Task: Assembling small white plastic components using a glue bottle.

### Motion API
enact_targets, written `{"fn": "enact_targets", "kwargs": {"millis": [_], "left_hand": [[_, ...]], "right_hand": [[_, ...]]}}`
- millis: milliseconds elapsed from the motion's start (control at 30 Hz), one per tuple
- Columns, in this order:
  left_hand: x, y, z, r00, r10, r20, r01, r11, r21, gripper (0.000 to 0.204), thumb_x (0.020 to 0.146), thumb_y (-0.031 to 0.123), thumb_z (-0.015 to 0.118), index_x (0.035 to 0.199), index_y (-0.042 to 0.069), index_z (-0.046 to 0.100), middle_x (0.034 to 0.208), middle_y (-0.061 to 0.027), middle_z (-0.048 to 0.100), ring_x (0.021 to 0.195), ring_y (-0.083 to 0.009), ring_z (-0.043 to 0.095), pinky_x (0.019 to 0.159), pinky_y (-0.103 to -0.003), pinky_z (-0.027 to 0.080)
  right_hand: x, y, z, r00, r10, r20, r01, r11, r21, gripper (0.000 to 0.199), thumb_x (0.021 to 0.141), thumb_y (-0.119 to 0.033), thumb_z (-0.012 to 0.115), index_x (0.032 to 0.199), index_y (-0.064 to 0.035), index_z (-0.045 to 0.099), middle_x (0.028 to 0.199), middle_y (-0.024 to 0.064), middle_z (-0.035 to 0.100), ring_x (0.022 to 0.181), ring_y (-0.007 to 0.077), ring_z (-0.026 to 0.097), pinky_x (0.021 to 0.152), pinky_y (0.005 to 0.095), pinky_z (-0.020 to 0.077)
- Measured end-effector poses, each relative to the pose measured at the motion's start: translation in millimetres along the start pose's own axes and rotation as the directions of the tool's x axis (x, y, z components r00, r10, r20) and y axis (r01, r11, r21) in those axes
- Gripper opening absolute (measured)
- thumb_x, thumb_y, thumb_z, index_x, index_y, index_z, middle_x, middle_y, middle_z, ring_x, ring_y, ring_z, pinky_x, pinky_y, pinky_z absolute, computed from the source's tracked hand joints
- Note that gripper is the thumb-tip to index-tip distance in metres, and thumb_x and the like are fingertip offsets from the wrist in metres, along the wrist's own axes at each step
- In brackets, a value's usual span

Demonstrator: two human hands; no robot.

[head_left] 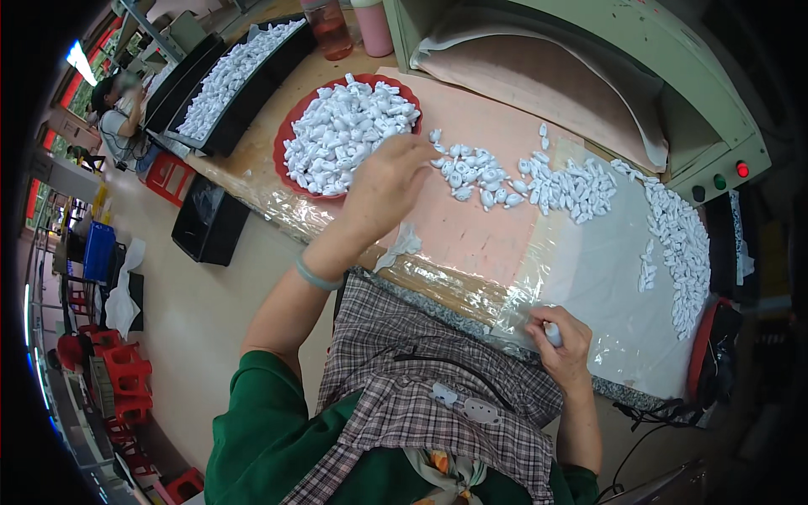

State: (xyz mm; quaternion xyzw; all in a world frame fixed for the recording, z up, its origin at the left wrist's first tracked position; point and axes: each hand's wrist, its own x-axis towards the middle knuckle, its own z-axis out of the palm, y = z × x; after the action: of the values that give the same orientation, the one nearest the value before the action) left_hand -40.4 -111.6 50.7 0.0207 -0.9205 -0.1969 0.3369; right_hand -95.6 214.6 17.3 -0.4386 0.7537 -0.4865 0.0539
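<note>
My left hand [389, 183] reaches over the pink work surface [459, 240], just right of a red scalloped bowl [281, 153]. Heaped in that bowl are small white moulded pieces [349, 135] with grey markings. The left fingers are partly stretched, their tips beside a few loose pieces [475, 172]; no held thing shows between them. Near the table's front edge, my right hand [566, 349] is closed around a short white rounded object [552, 334], whose kind I cannot make out. More white pieces [576, 189] lie spread beyond it.
A green oven-like machine [707, 109] with a red-lit button stands at the back right. White pieces [680, 244] line the right side of the clear sheet. Black trays [240, 80], a jar [330, 32] and a pink bottle [371, 27] stand at the back left. A person [122, 122] sits further off.
</note>
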Motion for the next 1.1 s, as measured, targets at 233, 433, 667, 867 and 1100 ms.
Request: {"fn": "enact_targets", "kwargs": {"millis": [233,433,667,867,1100], "left_hand": [[-11,22,42,0.991,-0.052,0.125,0.044,0.997,0.065,0.014,0.077,0.011,0.065,0.089,0.005,0.065,0.085,-0.009,0.06,0.082,-0.0293,0.06,0.066,-0.04,0.049],[-13,28,49,0.984,-0.075,0.164,0.049,0.986,0.158,0.017,0.075,0.011,0.066,0.092,0.007,0.063,0.089,-0.0085,0.06,0.083,-0.0279,0.06,0.066,-0.039,0.049],[-15,22,59,0.984,-0.033,0.175,0.007,0.989,0.148,0.016,0.073,0.008,0.065,0.088,0.006,0.061,0.085,-0.0099,0.06,0.08,-0.0299,0.061,0.064,-0.04,0.049],[-18,47,35,0.823,-0.38,0.422,0.554,0.703,-0.446,0.026,0.083,0.009,0.062,0.109,0.003,0.063,0.09,-0.0074,0.065,0.068,-0.0139,0.06,0.061,-0.027,0.047],[-44,75,30,0.583,-0.162,0.796,0.661,-0.475,-0.581,0.033,0.089,0.004,0.057,0.121,-0.004,0.055,0.107,-0.0153,0.063,0.08,-0.0132,0.06,0.073,-0.022,0.052]], "right_hand": [[-2,3,0,1.0,0.006,0.007,-0.006,1.0,0.003,0.021,0.071,0.005,0.07,0.091,0.0003,0.063,0.073,0.0101,0.063,0.064,0.0185,0.062,0.059,0.0259,0.0478],[0,2,-1,1.0,0.011,0.013,-0.01,1.0,-0.01,0.019,0.072,0.005,0.07,0.089,0.0004,0.063,0.073,0.0104,0.063,0.064,0.0184,0.063,0.06,0.0258,0.0481],[-3,2,-3,0.999,0.032,0.029,-0.031,0.999,-0.02,0.022,0.07,0.003,0.073,0.09,-0.0002,0.063,0.081,0.0124,0.066,0.067,0.0215,0.065,0.06,0.0283,0.0505],[-5,2,-8,0.983,0.184,0.016,-0.184,0.974,0.132,0.028,0.075,0.0,0.071,0.099,0.0004,0.058,0.079,0.0073,0.064,0.072,0.0145,0.061,0.068,0.0262,0.0485],[0,6,-13,0.963,0.257,0.077,-0.253,0.775,0.579,0.033,0.08,0.005,0.053,0.108,-0.0029,0.04,0.11,0.0121,0.049,0.094,0.0165,0.054,0.086,0.0316,0.0444]]}}
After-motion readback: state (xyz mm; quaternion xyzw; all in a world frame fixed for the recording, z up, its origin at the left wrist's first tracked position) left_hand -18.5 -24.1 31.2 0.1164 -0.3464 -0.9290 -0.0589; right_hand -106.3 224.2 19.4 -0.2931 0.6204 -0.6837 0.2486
